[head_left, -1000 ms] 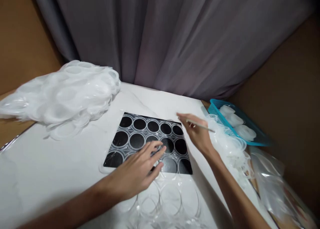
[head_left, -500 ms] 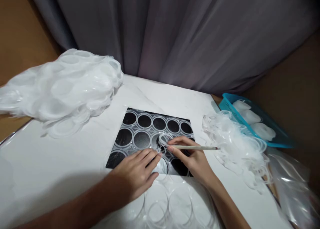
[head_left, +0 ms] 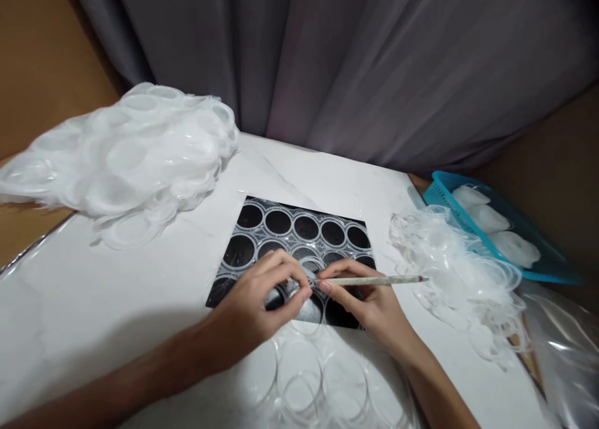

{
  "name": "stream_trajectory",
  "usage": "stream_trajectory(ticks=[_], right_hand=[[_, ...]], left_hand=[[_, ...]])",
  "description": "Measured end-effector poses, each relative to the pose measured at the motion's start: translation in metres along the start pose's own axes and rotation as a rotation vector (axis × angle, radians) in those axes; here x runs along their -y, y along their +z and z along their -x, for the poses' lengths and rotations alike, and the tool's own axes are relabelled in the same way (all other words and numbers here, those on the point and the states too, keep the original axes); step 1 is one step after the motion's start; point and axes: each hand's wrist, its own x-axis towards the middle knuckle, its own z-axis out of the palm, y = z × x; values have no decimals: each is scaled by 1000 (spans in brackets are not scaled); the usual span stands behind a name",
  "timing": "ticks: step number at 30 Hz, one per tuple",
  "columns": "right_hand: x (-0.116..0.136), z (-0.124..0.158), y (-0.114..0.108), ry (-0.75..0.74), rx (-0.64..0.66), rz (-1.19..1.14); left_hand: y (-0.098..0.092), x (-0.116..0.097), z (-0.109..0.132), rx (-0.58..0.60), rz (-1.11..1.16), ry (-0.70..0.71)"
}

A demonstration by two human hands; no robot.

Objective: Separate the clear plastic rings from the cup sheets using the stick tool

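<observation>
A clear plastic sheet with rows of ring outlines [head_left: 306, 227] lies over a black rectangular mat [head_left: 344, 315] and runs on toward me across the table. My right hand [head_left: 369, 292] pinches a thin pale stick [head_left: 388, 280], its handle pointing right. At the stick's tip, a whitish plastic ring [head_left: 311, 265] stands partly lifted from the sheet. My left hand [head_left: 269, 292] has thumb and forefinger pinched together at this ring's near edge, close to the right fingertips. Both hands rest over the middle of the mat, hiding part of it.
A large heap of white translucent rings [head_left: 135, 154] covers the table's left back. To the right lies a tangle of thin plastic rings [head_left: 449, 267], beside a blue basket [head_left: 442, 195] holding several white pieces. Clear plastic bags [head_left: 561, 348] lie lower right. A grey curtain [head_left: 327, 67] hangs behind.
My left hand has gone from flat on the sheet to a raised pinch at the ring beside the stick's tip. The right hand keeps its hold on the stick. The view has shifted slightly.
</observation>
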Motion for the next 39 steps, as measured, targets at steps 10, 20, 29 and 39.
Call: stream_trajectory(ticks=[10, 20, 29, 39], right_hand=[[1, 0, -7, -17, -18, -87], [-10, 1, -15, -108, -404, -184], [-9, -5, -3, -407, -18, 238], [-13, -9, -2, -193, 35, 81]], left_hand=[[-8, 11, -10, 124, 641, -455], [-6, 17, -5, 74, 512, -360], [0, 9, 15, 152, -492, 171], [10, 9, 26, 256, -875, 293]])
